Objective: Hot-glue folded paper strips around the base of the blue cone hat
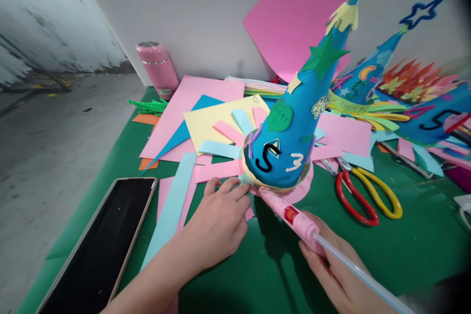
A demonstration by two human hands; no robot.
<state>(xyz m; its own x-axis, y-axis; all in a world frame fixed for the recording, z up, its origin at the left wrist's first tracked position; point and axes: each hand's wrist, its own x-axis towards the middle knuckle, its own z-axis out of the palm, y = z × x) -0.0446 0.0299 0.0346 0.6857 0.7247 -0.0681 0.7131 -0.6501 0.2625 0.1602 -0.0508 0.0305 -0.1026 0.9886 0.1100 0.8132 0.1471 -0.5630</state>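
A blue paper cone hat [294, 127] stands on the green table [405, 250], trimmed with stars, numbers and pastel paper strips round its rim. My left hand [217, 221] rests flat by the rim, fingertips pressing a strip [217, 170] at the base. My right hand [338, 270] grips a pink glue gun [290, 213] with a clear glue stick trailing behind; its nozzle touches the cone's lower edge.
Red and yellow scissors [364, 196] lie right of the cone. Two more decorated blue cones [371, 78] lie at the back right. A dark tablet [99, 245] sits at the front left. Coloured paper sheets [191, 103] and a pink bottle [158, 68] stand behind.
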